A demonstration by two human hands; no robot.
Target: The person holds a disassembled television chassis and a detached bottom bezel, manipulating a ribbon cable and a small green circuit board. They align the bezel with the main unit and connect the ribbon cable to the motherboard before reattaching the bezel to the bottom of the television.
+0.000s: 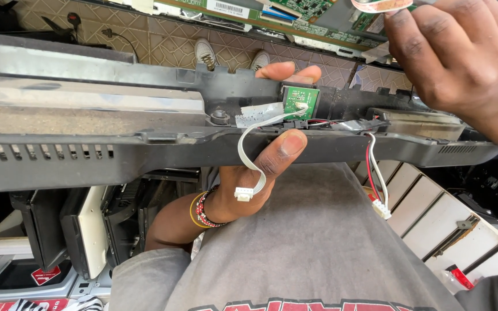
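The left hand [260, 167] grips the long black plastic frame [145, 152] from below, thumb on its front edge. A small green board [301, 102] sits in the frame. A white cable [249, 155] hangs from it. The right hand [456, 57] is up high, holding a strip of tape [378, 6].

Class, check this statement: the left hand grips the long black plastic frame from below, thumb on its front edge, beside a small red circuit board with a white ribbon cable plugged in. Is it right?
One detail is wrong: the circuit board is green, not red, as the head view shows. The rest stands: the left hand grips the black frame from below, thumb on its front edge, and the white ribbon cable plugs into the board.
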